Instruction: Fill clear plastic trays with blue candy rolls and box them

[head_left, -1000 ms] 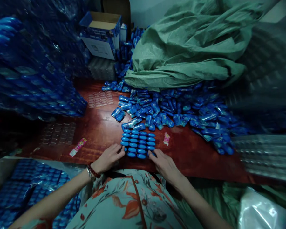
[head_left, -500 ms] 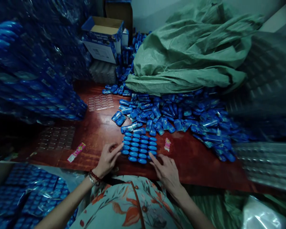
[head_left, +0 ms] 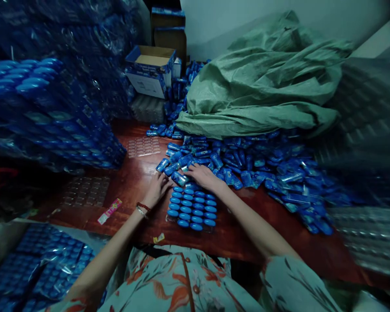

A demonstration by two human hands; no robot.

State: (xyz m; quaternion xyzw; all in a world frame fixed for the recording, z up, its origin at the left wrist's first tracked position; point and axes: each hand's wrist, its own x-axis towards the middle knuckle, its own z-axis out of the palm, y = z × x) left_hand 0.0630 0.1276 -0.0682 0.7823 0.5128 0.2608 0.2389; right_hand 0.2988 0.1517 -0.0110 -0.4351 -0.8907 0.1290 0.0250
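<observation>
Several small blue bottles (head_left: 191,211) stand packed in rows in front of me, their rounded blue tops up, with a clear plastic tray edge (head_left: 171,219) showing beneath. Beyond them spreads a loose heap of blue bottles (head_left: 230,162) in printed wrap. My left hand (head_left: 158,190) is at the near left edge of the heap, fingers apart and bent beside a loose bottle (head_left: 163,165). Reaching over the packed rows, my right hand (head_left: 203,175) has its fingers stretched onto the heap, touching bottles near another loose bottle (head_left: 179,178). Neither hand visibly holds anything.
Clear moulded trays (head_left: 144,146) lie at left, with a pink strip (head_left: 109,211) and a yellow scrap (head_left: 159,238) on the red-brown table (head_left: 130,182). Stacked blue packs (head_left: 68,117) rise at left. A green sack (head_left: 263,95) and an open carton (head_left: 151,69) stand behind.
Both hands have left the sides of the packed rows and moved forward to the heap. The right hand has crossed over the rows. The view has shifted slightly.
</observation>
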